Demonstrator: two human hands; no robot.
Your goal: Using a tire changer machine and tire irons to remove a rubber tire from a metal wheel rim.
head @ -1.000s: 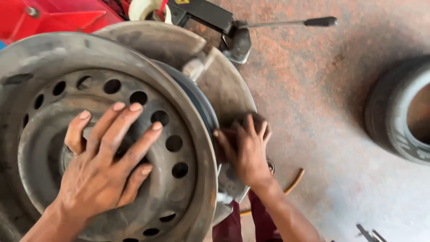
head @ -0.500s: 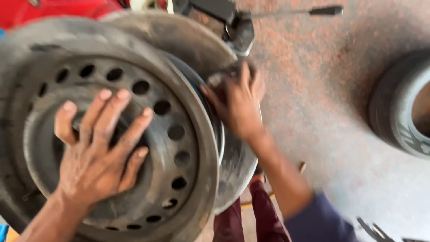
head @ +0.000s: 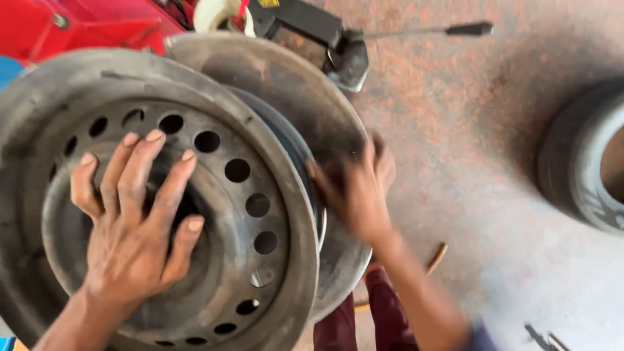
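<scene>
1. My left hand [head: 133, 227] lies spread flat on the grey perforated steel wheel rim [head: 260, 188].
2. My blurred right hand [head: 361, 188], fingers splayed, touches the round grey metal turntable [head: 286, 84] behind it.
3. A yellow triangular label [head: 268, 3] sits above.

Left hand [head: 136, 234]: palm down, laid flat, fingers [head: 140, 172] spread wide and pointing up and away from the body; thumb splayed out to the right, little finger apart at the left. Nails and knuckles show; skin grimy. Wrist straight, bare forearm running down to the lower left edge of view.

Right hand [head: 357, 192]: blurred; back of hand towards camera, fingers pointing up and loosely spread, not closed on anything that can be made out. Forearm slants down to the lower right, with a blue sleeve edge low on the arm.
</scene>
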